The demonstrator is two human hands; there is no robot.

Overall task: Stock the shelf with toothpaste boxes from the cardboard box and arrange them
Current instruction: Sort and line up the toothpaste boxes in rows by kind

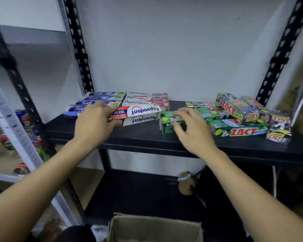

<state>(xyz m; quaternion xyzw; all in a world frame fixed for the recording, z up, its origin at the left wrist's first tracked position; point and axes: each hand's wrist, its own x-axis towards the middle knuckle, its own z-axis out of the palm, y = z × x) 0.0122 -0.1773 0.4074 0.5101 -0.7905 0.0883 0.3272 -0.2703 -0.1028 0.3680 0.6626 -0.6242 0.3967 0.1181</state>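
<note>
At the far left, a neighbouring rack holds a few cans (22, 169), too blurred to read. A black perforated upright (80, 55) stands behind the left end of the black shelf (147, 138).

On the shelf's left rear lie the blue Safi boxes (101, 98), flat in a stepped row. The Pepsodent stack (147, 98) sits just beside them to the right, against the back wall.

The left hand (94, 123) reaches over the shelf's front edge. Its grip is clamped on a pair of Pepsodent boxes (142, 114), fingers over the top and thumb underneath. The two boxes lie one on the other, tilted, with their print upside down, in front of the Pepsodent stack.

Just right of them, the right hand (192, 130) is on a green Zact box (166, 124) lying on the shelf. Its grip seems closed on the box, with the fingers across the top and the thumb on the near face, though blur softens the contact.

Farther right is the Zact pile (240, 119), green and silver boxes heaped at mixed angles and reaching the shelf's right end.

Below the shelf, a brown object (185, 184) sits in shadow, and I cannot tell what it is. At the bottom centre, the cardboard box (154, 227) stands open between the two forearms.
</note>
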